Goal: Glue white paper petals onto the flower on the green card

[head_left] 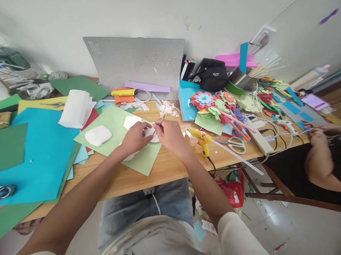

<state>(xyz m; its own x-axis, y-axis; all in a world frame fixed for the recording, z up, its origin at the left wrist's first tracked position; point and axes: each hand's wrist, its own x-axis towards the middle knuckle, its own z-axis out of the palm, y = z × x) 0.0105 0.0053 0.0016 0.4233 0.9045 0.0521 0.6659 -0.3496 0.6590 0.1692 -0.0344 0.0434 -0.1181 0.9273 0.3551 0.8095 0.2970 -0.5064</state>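
Observation:
A light green paper sheet (116,124) lies on the table in front of me. On its left part rests a rounded white paper piece (98,136), and another white piece (131,122) sits near its top edge. My left hand (137,137), fingers bent, holds a white paper piece (151,135) against the sheet's right side. Beside it, my right hand (171,137) is closed around a thin dark pen (159,124), its tip near that white piece. A further white piece shows partly below my left hand.
A yellow glue gun (203,139) and scissors (236,145) lie to the right, near paper flowers (205,100) and cables. Blue paper (48,149) and a white paper stack (75,109) are on the left. A grey board (138,64) leans against the wall. Another person's arm (319,154) is far right.

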